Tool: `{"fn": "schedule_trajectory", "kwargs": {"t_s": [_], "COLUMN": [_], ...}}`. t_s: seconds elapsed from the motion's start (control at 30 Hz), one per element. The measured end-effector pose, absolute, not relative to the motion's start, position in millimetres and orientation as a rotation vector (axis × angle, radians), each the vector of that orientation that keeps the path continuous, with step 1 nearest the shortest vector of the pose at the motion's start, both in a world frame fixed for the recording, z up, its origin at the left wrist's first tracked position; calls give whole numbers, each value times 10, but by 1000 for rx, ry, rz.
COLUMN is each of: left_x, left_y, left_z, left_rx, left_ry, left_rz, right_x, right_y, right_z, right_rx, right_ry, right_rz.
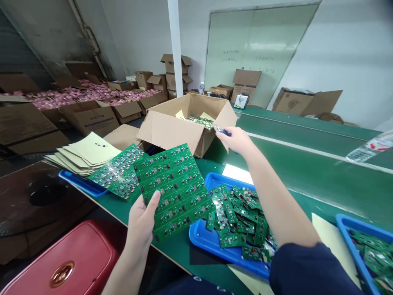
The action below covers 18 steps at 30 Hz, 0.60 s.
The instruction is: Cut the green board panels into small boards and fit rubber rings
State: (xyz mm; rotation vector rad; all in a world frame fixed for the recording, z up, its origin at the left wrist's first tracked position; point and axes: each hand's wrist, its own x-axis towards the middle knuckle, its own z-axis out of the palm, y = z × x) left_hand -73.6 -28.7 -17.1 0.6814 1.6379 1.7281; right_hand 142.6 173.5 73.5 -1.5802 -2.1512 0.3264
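Circuit panel [176,180] in left hand [143,219] at center, in front of second panel [118,174], paper stack [87,153] further left; open carton [172,133] behind, right hand [238,141] with hand tool [226,132] at its right side. Tray [204,237] of small boards [231,239] right of panel on table [279,153], second tray [343,231] farther right, bag [80,262] lower left.

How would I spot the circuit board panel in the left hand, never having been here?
Find the green worktable, then the big open cardboard box on it. Nearer the camera, the left hand holds the green circuit board panel by its left edge. Unlike the densely speckled panel just left of it, this one shows clear, spaced rows of parts.
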Motion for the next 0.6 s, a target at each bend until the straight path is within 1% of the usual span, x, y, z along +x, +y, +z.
{"fn": "schedule_trajectory", "kwargs": {"t_s": [0.1,0.23,0.33,0.4,0.5,0.6], "left_x": [-621,-381,-188,-63,120,284], "left_y": [-232,-162,-134,-142,-204,-298], "left_z": [-208,-227,-270,-309,-362,-413], "left_rx": [603,481,443,462,511,531], "left_ry": [1559,1370,1216,1104,1016,983], "left_rz": [1683,1600,1519,1419,1279,1210], "right_x": [2119,2975,3388,3563,3682,3567], "right_y": [1281,622,226,59,-63,-123], "right_z": [351,-358,-790,-974,-1093,-1037], "right_rx": [-1783,-2241,-2525,-2594,-2603,-2389], "right_ry": [-2003,-1777,-1551,-1495,-1470,-1358], "right_rz": [352,159,-29,-25,117,113]}}
